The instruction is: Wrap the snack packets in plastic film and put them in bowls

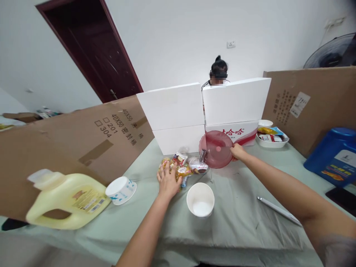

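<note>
My right hand point(238, 151) grips the rim of a pink translucent plastic plate point(216, 149) and holds it tilted up on edge above the table. Several small wrapped snacks point(185, 165) lie in a heap just left of the plate, one packet still against its lower edge. My left hand point(167, 180) rests flat on the near side of the heap, fingers spread over a yellow packet. A white paper cup point(200, 200) stands upright just in front of the snacks, between my two arms.
A yellow jug point(66, 200) and a tipped white cup point(121, 190) lie at the left. White foam boards point(203, 111) and cardboard walls point(83, 141) fence the table; a person sits behind them. A white tray of packets point(272, 141), a blue container point(333, 157), a pen point(278, 210) and a phone point(343, 200) are at the right.
</note>
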Demonstrator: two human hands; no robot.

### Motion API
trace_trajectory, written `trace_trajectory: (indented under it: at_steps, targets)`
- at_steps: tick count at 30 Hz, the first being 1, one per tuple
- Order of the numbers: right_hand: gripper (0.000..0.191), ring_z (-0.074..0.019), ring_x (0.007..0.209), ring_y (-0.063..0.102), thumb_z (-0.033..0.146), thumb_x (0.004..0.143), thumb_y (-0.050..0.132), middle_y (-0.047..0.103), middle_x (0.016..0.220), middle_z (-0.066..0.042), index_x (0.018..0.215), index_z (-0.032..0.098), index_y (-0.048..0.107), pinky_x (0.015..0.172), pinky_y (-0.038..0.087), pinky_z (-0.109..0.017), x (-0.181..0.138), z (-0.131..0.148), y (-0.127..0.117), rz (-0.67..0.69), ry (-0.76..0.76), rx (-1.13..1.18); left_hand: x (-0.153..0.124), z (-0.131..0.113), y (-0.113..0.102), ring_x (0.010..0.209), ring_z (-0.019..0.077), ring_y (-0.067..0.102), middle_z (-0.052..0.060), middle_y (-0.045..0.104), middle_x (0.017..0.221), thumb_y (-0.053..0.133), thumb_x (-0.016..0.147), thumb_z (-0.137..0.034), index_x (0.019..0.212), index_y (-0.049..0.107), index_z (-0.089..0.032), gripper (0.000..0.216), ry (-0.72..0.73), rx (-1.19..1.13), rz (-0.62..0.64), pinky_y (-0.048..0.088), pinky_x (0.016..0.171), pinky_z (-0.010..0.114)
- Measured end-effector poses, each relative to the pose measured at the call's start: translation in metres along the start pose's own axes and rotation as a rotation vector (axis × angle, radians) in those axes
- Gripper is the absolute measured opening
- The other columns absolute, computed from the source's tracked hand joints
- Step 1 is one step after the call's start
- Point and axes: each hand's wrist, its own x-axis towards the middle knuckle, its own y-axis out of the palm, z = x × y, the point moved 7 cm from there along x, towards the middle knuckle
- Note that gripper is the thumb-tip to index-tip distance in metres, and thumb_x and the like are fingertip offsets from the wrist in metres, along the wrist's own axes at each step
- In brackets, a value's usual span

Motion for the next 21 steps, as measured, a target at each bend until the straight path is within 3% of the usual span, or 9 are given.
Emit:
trace_trajectory:
  at_steps: [6, 9, 13, 17, 19, 21]
  targets:
    - [0.044, -0.0259, 0.103, 0.062, 0.033, 0.094, 0.051, 0.058, 0.124, -0.018, 0.134, 0.014, 0.044, 0.081, 0.052, -0.035, -0.006, 0.002, -0.023, -0.095, -0.026, 0.085, -0.004, -0.034, -0.018, 0.145, 0.0334, 0.016, 0.008, 0.028, 0.155, 0.056, 0.080, -0.021, 0.141, 0.043, -0.026, 0.063, 0.259, -0.061, -0.051, 0.016, 0.117, 0.052]
    - [0.039, -0.0226, 0.100, 0.062, 0.035, 0.094, 0.053, 0.059, 0.121, -0.013, 0.128, 0.014, 0.050, 0.082, 0.053, -0.039, -0.007, -0.003, -0.014, 0.006, 0.053, 0.148, -0.003, -0.058, -0.016, 0.145, 0.0335, 0.014, 0.007, 0.027, 0.156, 0.060, 0.080, -0.022, 0.141, 0.043, -0.028, 0.064, 0.424, -0.099, -0.009, 0.017, 0.116, 0.053]
    - [0.035, -0.0214, 0.102, 0.060, 0.035, 0.092, 0.058, 0.058, 0.121, -0.008, 0.121, 0.016, 0.055, 0.085, 0.053, -0.043, -0.018, -0.021, 0.016, 0.179, 0.159, 0.181, 0.002, -0.083, -0.003, 0.146, 0.0315, 0.012, 0.003, 0.023, 0.158, 0.063, 0.081, -0.024, 0.140, 0.043, -0.034, 0.064, 0.583, -0.141, 0.118, 0.017, 0.116, 0.053]
    - [0.035, -0.0207, 0.101, 0.061, 0.036, 0.092, 0.057, 0.058, 0.120, -0.008, 0.122, 0.017, 0.055, 0.084, 0.053, -0.042, -0.027, -0.042, 0.038, 0.281, 0.217, 0.130, 0.013, -0.093, 0.015, 0.143, 0.0327, 0.022, 0.005, 0.034, 0.153, 0.066, 0.080, -0.025, 0.136, 0.048, -0.034, 0.059, 0.578, -0.106, 0.248, 0.018, 0.115, 0.053]
    - [0.041, -0.0192, 0.087, 0.065, 0.046, 0.098, 0.042, 0.064, 0.105, -0.011, 0.114, 0.011, 0.058, 0.073, 0.054, -0.036, -0.030, -0.046, 0.040, 0.297, 0.206, 0.083, 0.017, -0.092, 0.018, 0.141, 0.0329, 0.029, 0.007, 0.036, 0.151, 0.065, 0.080, -0.026, 0.138, 0.046, -0.032, 0.061, 0.542, -0.078, 0.262, 0.021, 0.114, 0.051]
    - [0.065, -0.0186, 0.067, 0.065, 0.056, 0.099, 0.019, 0.067, 0.082, -0.014, 0.100, 0.006, 0.061, 0.059, 0.050, -0.031, -0.037, -0.044, 0.039, 0.294, 0.150, 0.029, 0.018, -0.092, 0.020, 0.138, 0.0318, 0.034, 0.009, 0.037, 0.151, 0.065, 0.081, -0.027, 0.140, 0.043, -0.030, 0.063, 0.529, -0.059, 0.264, 0.023, 0.113, 0.050]
